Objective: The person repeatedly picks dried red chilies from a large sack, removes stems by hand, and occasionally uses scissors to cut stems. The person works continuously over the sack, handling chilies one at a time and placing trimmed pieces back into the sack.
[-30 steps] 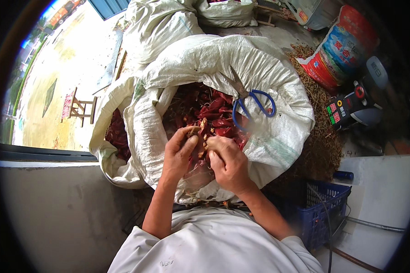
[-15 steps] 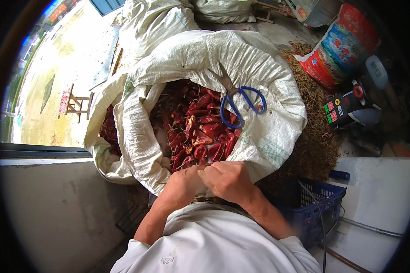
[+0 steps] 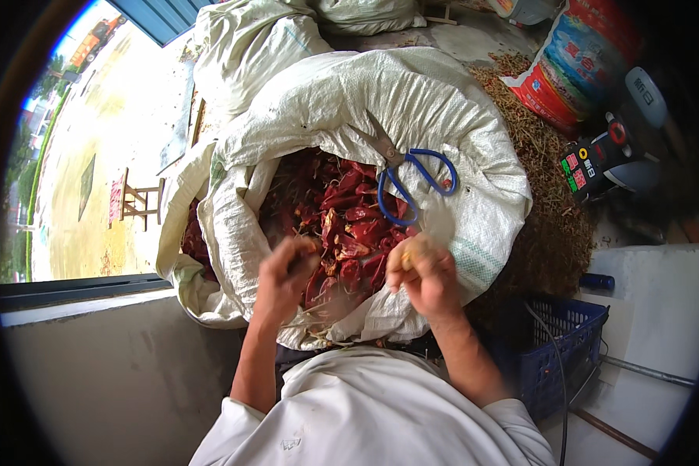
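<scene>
1. Working over the open mouth of a white woven sack [image 3: 443, 140], both hands are held just above a heap of dried red chillies [image 3: 349, 225] that fills it.
2. A small pale piece, apparently a stem, is pinched in the curled fingers of the left hand [image 3: 286, 273]; the blur leaves its exact shape unclear.
3. Something yellowish is gripped in the closed right hand [image 3: 421, 268], most likely a chilli end, though this cannot be told for certain.
4. Blue-handled scissors [image 3: 408, 175] are seen lying on the sack's folded rim, beyond the right hand and untouched.
5. The step is judged best done with both hands kept low over the sack, so that dropped pieces fall back among the chillies.
6. A short, firm pinch close to the stem is advised, since brittle pods are likely to crumble when squeezed.
7. A blue plastic crate [image 3: 555, 349] is seen beside the right forearm.
</scene>
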A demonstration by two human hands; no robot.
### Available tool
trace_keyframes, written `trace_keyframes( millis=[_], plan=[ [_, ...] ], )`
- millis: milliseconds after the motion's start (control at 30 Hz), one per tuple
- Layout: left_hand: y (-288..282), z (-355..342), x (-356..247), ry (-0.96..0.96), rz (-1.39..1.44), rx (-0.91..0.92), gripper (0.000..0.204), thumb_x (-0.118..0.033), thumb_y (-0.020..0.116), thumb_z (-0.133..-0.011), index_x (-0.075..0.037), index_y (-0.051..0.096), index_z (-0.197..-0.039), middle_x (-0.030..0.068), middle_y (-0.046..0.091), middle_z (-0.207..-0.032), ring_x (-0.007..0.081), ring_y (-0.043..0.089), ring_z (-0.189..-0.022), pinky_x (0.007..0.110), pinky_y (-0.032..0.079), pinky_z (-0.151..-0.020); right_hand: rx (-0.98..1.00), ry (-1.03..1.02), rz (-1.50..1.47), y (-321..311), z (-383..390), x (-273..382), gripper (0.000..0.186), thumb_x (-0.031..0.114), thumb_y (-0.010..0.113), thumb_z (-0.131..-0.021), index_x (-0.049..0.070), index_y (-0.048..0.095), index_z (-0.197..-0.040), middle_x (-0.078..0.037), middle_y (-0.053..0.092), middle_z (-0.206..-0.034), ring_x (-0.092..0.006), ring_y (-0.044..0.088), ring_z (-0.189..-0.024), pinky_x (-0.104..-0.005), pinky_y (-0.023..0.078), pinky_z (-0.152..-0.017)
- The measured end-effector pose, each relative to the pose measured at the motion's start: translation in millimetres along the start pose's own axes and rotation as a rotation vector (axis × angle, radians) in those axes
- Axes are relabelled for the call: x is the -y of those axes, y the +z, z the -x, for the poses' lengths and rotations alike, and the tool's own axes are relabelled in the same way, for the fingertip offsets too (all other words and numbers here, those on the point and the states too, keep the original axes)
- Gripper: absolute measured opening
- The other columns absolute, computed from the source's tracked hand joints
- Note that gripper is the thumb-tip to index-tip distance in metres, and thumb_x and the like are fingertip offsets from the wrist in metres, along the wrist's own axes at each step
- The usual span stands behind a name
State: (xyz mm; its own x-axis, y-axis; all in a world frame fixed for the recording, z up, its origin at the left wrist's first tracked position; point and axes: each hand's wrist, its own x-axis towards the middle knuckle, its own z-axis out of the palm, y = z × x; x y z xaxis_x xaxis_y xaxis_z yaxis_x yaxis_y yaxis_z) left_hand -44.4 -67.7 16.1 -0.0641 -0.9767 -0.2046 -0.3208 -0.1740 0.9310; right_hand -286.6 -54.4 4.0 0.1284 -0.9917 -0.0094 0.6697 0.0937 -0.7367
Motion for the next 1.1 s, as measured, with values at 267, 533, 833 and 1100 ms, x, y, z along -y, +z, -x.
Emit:
trace_keyframes(
  millis=[267,533,833,1100],
  plan=[
    [0,-106,32,0.240,-0.755,-0.152,0.022,-0.008,0.075,-0.081,-0.003,0.070,-0.102,0.0175,0.069,-0.093,0.0324,0.066,-0.081,0.039,0.052,-0.072,0.035,0.289,-0.157,16,16,-26,0.014,0.016,0.056,-0.103,0.002,0.058,-0.105,-0.012,0.069,-0.095,-0.0155,0.071,-0.082,-0.0308,0.061,-0.071],
    [-26,-101,45,-0.004,0.071,-0.245,0.019,-0.008,0.072,-0.088,-0.001,0.068,-0.105,0.0023,0.066,-0.082,0.0135,0.061,-0.073,0.027,0.048,-0.067,-0.042,0.436,-0.044,11,16,-25,0.014,0.016,0.055,-0.103,0.004,0.060,-0.105,-0.002,0.058,-0.080,-0.0012,0.038,-0.052,-0.0171,0.028,-0.045],
    [-23,-189,49,0.422,-0.703,-0.073,0.033,-0.008,0.073,-0.076,-0.003,0.069,-0.108,0.0224,0.070,-0.103,0.0393,0.067,-0.093,0.046,0.053,-0.082,-0.027,0.305,0.126,11,16,-49,0.014,0.018,0.058,-0.102,0.005,0.061,-0.103,0.001,0.056,-0.073,-0.0010,0.037,-0.051,-0.0184,0.028,-0.043],
    [-22,-88,21,0.249,-0.600,0.068,0.022,-0.005,0.073,-0.077,-0.001,0.070,-0.099,0.0217,0.069,-0.090,0.0398,0.067,-0.082,0.044,0.052,-0.074,-0.017,0.257,0.276,8,19,-47,0.018,0.021,0.059,-0.101,0.004,0.064,-0.099,0.002,0.057,-0.071,-0.0031,0.047,-0.058,-0.0212,0.040,-0.052]
  ],
)
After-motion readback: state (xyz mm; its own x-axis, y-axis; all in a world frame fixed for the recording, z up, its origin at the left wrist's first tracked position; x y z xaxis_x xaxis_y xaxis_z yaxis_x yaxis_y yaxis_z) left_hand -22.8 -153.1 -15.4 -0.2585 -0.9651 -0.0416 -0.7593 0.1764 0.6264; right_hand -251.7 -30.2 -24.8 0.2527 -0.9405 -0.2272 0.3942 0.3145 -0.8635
